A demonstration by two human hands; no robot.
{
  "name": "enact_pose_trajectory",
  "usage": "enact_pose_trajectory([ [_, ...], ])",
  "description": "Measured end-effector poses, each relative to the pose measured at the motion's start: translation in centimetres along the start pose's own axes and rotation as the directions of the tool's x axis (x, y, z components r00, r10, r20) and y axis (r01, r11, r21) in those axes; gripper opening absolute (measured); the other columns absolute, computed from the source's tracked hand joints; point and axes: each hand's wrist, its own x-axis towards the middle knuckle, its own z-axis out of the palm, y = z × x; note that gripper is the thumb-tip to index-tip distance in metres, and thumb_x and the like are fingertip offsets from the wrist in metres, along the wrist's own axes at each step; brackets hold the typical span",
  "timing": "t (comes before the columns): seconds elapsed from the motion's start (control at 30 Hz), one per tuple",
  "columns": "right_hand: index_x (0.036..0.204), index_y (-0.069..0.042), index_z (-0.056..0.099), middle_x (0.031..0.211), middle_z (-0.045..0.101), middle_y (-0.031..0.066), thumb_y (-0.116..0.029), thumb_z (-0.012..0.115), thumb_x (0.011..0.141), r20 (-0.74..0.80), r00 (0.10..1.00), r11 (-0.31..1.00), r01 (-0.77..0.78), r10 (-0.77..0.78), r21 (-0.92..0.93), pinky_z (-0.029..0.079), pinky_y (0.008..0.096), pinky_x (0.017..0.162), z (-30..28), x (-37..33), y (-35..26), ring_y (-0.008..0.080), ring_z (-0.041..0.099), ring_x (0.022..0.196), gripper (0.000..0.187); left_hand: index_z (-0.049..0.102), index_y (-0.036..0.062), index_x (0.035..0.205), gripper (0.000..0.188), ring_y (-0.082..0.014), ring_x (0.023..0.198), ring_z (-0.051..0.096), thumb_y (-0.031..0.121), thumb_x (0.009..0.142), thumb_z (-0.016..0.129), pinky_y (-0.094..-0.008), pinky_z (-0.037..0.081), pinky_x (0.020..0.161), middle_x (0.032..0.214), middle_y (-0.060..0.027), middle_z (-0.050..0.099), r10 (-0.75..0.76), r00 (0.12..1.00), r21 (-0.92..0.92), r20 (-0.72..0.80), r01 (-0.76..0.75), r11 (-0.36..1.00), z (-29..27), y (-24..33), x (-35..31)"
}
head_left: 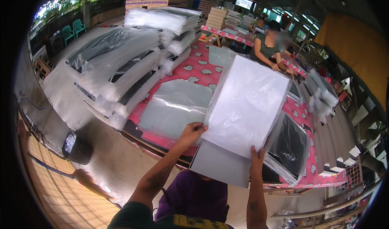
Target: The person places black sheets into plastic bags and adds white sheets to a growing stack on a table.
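Note:
A clear plastic bag [247, 103] with a white sheet or panel showing through it is tilted up in front of me over the table. From its near end a flat grey board [221, 164] sticks out toward my body. My left hand [192, 135] pinches the bag's near left corner. At the near right, my right hand [257, 161] grips the bag's edge beside the grey board, thumb on top; its other fingers are hidden. Flat clear plastic bags [176, 107] lie on the table left of my hands. Plastic-wrapped dark panels [288, 144] lie to the right.
A pink patterned cloth [198, 61] covers the table. Tall piles of plastic-wrapped panels [117, 63] stand at the left. Long grey boards [334, 140] are stacked at the right. Across the table a person [269, 51] works. A black bin [77, 148] stands on the floor at left.

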Motion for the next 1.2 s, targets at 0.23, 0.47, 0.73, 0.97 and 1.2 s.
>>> enact_pose_trajectory([
  [0.23, 0.127, 0.001, 0.043, 0.118, 0.054, 0.0098, -0.02, 0.06, 0.091, -0.055, 0.998, 0.948, 0.005, 0.013, 0.318, 0.043, 0.0312, 0.089, -2.8, 1.8, -4.9, 0.0177, 0.054, 0.102, 0.045, 0.057, 0.002, 0.107, 0.028, -0.0141, 0.084, 0.056, 0.017, 0.084, 0.065, -0.0303, 0.05, 0.07, 0.091, -0.0072, 0.059, -0.06, 0.995, -0.081, 0.086, 0.067, 0.994, 6.4, 2.8, 0.7],
  [0.47, 0.128, -0.004, 0.043, 0.111, 0.057, 0.0087, -0.019, 0.059, 0.09, -0.238, 0.97, 0.902, 0.067, 0.04, 0.426, 0.049, 0.0416, 0.076, -13.8, 5.0, -8.5, 0.019, 0.057, 0.099, 0.044, 0.05, 0.0029, 0.117, 0.031, -0.0148, 0.072, 0.062, 0.012, 0.089, 0.06, -0.0262, 0.052, 0.066, 0.088, -0.0075, 0.059, 0.202, 0.945, -0.269, 0.256, -0.132, 0.954, 19.0, 6.9, 2.2],
  [0.73, 0.114, -0.006, 0.05, 0.096, 0.058, 0.0063, -0.022, 0.057, 0.091, -0.272, 0.955, 0.964, -0.044, 0.117, 0.26, 0.05, 0.0346, 0.065, -27.0, 7.6, -11.3, 0.0182, 0.058, 0.082, 0.028, 0.064, 0.0049, 0.114, 0.027, -0.0106, 0.068, 0.061, 0.015, 0.09, 0.06, -0.0242, 0.047, 0.063, 0.07, -0.0046, 0.063, 0.46, 0.764, -0.007, 0.452, -0.512, 0.859, 31.3, 7.3, 1.9],
  [0.97, 0.113, -0.004, 0.05, 0.098, 0.059, 0.0079, -0.024, 0.057, 0.092, -0.197, 0.947, 0.937, -0.189, 0.253, 0.295, 0.051, 0.0342, 0.068, -31.0, 8.4, -8.3, 0.0188, 0.058, 0.083, 0.03, 0.067, 0.0027, 0.103, 0.023, -0.0148, 0.058, 0.054, 0.017, 0.086, 0.064, -0.0289, 0.044, 0.057, 0.068, -0.0094, 0.061, 0.54, 0.689, 0.19, 0.484, -0.685, 0.703, 34.2, 3.4, 3.0],
  [1.2, 0.135, 0.002, 0.041, 0.12, 0.054, 0.0204, -0.031, 0.075, 0.076, -0.178, 0.98, 0.906, 0.004, -0.088, -0.424, 0.05, 0.0379, 0.084, -31.8, 3.7, -5.3, 0.0301, 0.057, 0.106, 0.075, 0.066, 0.0054, 0.106, 0.03, -0.0281, 0.095, 0.059, 0.026, 0.083, 0.066, -0.0373, 0.047, 0.08, 0.113, -0.0163, 0.059, 0.367, 0.718, 0.59, 0.592, -0.696, 0.409, 31.8, 1.6, 1.5],
])
